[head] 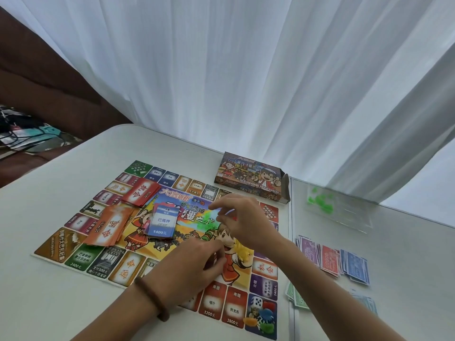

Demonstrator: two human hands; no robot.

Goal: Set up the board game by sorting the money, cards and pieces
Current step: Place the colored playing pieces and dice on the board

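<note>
Head view, and both hands are over the board (216, 303). The right hand (243, 222) has its fingertips pinched together and the left hand (194, 263) curls just beneath it. Can't tell if either holds a piece. The blue card stack (163, 221) sits just left of them, and the money piles (332, 259) lie off to the right, beyond the right forearm.

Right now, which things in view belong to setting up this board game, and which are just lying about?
Belong: game board, red card stack, orange card stack, blue card stack, paper money, die, coloured pawns, bag of green pieces, game box.
Lying about: white curtain, brown sofa, clutter on the sofa.
</note>
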